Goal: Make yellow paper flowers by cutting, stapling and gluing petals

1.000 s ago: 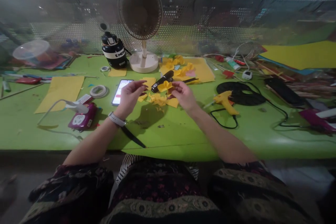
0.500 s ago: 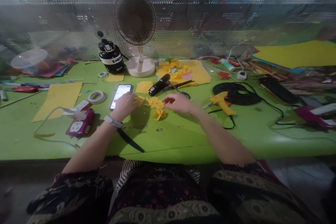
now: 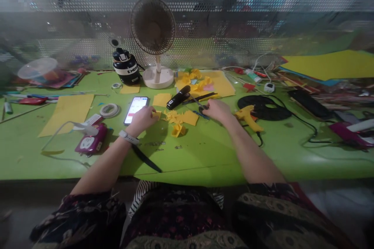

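Note:
My left hand [image 3: 142,118] rests on the green table [image 3: 204,155] beside a phone [image 3: 135,109], its fingers pinched on a small yellow paper piece [image 3: 157,114]. My right hand [image 3: 218,109] lies further right, its fingers curled on the dark handles of scissors [image 3: 202,106]. Between the hands lie cut yellow paper pieces [image 3: 182,117] and a folded yellow paper flower [image 3: 177,130]. A black stapler [image 3: 178,97] sits just behind them.
A yellow glue gun [image 3: 248,116] with a black cord lies right of my right hand. Behind stand a desk fan [image 3: 153,39], a black bottle [image 3: 127,68] and more yellow flowers [image 3: 198,79]. At left are a tape roll [image 3: 109,110], a pink power strip [image 3: 89,141] and a yellow sheet [image 3: 68,111].
The yellow flower held up between both hands has been laid on the table. My right hand moved right to the scissors. My left hand sank to the table with a paper scrap.

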The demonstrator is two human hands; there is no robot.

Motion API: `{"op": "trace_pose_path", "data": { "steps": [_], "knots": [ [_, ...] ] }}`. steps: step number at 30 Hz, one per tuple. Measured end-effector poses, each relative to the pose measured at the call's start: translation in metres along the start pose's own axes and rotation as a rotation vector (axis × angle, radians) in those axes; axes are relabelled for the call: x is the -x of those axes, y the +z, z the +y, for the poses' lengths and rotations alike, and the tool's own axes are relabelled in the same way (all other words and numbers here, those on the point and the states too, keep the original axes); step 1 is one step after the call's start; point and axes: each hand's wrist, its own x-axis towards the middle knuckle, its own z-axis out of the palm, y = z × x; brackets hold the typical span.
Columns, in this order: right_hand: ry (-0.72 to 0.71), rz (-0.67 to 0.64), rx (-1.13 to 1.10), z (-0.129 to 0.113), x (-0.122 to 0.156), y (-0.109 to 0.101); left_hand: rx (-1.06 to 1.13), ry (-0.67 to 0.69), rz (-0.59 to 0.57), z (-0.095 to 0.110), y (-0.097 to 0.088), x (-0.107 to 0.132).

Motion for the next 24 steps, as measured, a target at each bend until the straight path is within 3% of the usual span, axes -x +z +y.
{"op": "trace_pose_path", "data": {
  "steps": [15, 20, 24],
  "knots": [
    [0.011, -0.018, -0.070, 0.008, -0.008, 0.005, -0.089, -0.004, -0.084, 0.021, 0.000, -0.004],
    [0.011, -0.046, -0.072, 0.008, -0.008, 0.003, 0.128, -0.068, -0.036, 0.022, -0.004, -0.003],
    [0.026, -0.080, -0.078, 0.008, -0.005, -0.005, 0.546, -0.124, -0.041, 0.017, -0.006, -0.002]
  ]
}}
